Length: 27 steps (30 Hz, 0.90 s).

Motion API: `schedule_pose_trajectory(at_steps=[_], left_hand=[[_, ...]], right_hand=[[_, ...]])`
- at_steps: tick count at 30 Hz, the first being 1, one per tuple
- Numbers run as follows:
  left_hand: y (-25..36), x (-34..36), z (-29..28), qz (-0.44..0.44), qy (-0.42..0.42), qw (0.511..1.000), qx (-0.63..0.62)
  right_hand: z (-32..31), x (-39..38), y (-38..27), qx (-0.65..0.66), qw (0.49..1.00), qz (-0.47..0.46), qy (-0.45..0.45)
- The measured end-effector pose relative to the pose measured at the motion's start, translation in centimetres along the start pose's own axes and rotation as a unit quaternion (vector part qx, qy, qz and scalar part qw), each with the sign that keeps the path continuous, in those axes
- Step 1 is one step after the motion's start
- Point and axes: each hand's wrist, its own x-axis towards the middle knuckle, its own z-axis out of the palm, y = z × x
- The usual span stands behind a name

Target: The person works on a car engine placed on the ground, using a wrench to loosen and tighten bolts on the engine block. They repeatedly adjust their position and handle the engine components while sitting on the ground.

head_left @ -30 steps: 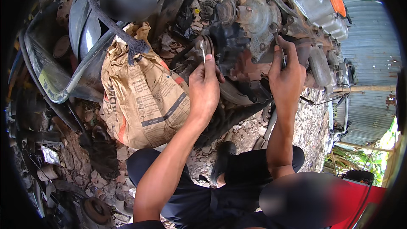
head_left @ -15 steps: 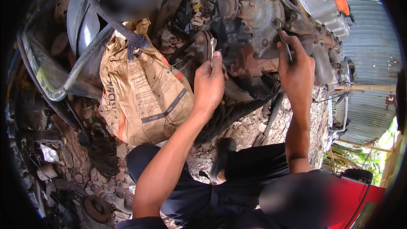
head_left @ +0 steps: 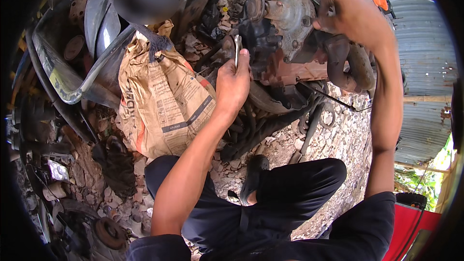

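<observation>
Head view: the right hand (head_left: 355, 17) has lifted and swung outward over the last second, from among the bolts of a rusty metal housing (head_left: 292, 17) to its upper right edge, with the elbow raised; half a second ago a wrench lay along its fingers, and now none can be made out there. That change leaves most of the housing's face in plain sight, with no tool seen bridging to it. Motion blurs this hand: its fingers curl inward and the thumb points toward a bolt head (head_left: 306, 21), yet whether they pinch anything cannot be told. The left hand (head_left: 233, 84) has shifted only slightly and pinches a metal wrench (head_left: 237, 52) between thumb and fingers, its slim, bright shaft standing upward left of the housing. The housing itself, at upper centre right, is rounded, pitted and brown-grey, studded with bolts around its rim; below it sits a blocky reddish casing (head_left: 295, 71), and beside that bend dull curved pipes (head_left: 338, 60). A creased brown paper sack (head_left: 169, 99) slumps left of the left forearm, a frayed grey rope (head_left: 157, 48) across its top. Pale, flaky rubble (head_left: 338, 135) covers the ground, and ribbed corrugated sheeting (head_left: 423, 43) rises at right.
</observation>
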Motion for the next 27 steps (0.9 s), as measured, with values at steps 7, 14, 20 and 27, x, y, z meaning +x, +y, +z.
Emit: schedule_pose_trajectory(at_steps=[7,14,20,27], left_hand=[[-0.3,0.0,0.2,0.025,-0.005,1.0,0.002],[-0.2,0.4,0.5,0.01,0.022,0.999,-0.028],[0.8,0.0,-0.7,-0.071,0.04,0.99,-0.112],[3.0,-2.4,-0.4,-0.024,0.032,0.992,-0.116]], right_hand=[[2.1,7.3,2.1,-0.217,0.96,-0.175,0.005],[4.5,11.6,-0.5,-0.184,0.896,-0.402,0.045],[0.9,9.4,-0.9,-0.167,0.92,-0.317,0.156],[-0.3,-4.8,-3.2,0.172,0.961,0.175,0.125]])
